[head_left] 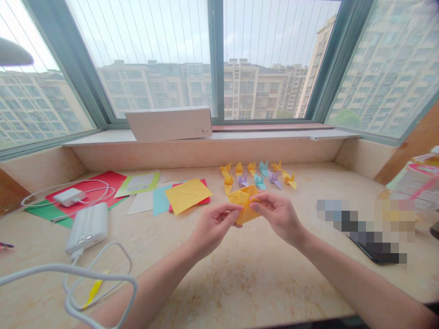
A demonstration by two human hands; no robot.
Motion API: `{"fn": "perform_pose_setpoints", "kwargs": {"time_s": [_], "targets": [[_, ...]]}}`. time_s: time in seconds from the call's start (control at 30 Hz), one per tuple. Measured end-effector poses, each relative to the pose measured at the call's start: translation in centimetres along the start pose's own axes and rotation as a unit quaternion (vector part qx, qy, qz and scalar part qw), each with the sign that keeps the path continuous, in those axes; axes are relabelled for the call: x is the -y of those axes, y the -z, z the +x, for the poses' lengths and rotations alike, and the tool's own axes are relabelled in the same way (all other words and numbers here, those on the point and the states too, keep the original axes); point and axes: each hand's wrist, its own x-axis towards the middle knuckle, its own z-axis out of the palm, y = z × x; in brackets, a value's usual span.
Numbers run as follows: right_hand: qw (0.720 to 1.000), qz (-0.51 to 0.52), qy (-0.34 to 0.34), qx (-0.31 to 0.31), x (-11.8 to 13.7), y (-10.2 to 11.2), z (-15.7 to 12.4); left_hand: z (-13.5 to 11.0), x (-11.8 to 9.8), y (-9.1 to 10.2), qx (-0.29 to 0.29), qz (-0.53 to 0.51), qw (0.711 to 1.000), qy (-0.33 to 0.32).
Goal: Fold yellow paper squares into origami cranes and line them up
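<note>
A partly folded sheet of yellow origami paper (pixel 253 215) is held up between both hands over the middle of the counter. My left hand (pixel 215 228) pinches its left side, thumb and forefinger closed on the paper. On the other side, my right hand (pixel 279 217) grips the upper right edge with its thumb across the front. Creases and a raised flap show on the paper. Just behind it stand several small folded paper cranes in yellow, blue and purple, among them a yellow crane (pixel 290 179) and a blue crane (pixel 259 182).
Loose yellow paper (pixel 188 195) lies on other coloured sheets to the left. A white power bank (pixel 88 227), a charger (pixel 70 197) and looping cable (pixel 103 273) sit at left. A white box (pixel 169 125) rests on the sill. A phone-like dark object (pixel 375 258) lies right.
</note>
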Motion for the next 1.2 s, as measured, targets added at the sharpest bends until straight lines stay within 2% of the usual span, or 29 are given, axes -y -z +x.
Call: {"fn": "perform_pose_setpoints", "kwargs": {"time_s": [0.23,0.6,0.8,0.93,1.2], "targets": [[0.999,-0.021,-0.013,-0.022,0.0,-0.2,-0.1,0.0,1.2,0.2,-0.004,0.057,0.997,-0.051],[0.998,-0.045,-0.008,-0.048,0.0,-0.8,-0.4,-0.4,0.2,-0.4,-0.042,0.194,0.973,-0.119],[0.998,-0.015,-0.017,-0.057,-0.2,-1.0,-0.4,-0.2,1.0,-0.4,-0.044,0.171,0.979,-0.099],[0.998,0.006,-0.004,-0.066,-0.4,-1.1,-0.4,-0.3,0.9,-0.5,-0.041,0.188,0.976,-0.099],[0.997,0.007,-0.02,-0.077,-0.6,-1.5,-0.4,-0.3,0.9,-0.4,-0.037,0.196,0.974,-0.107]]}}
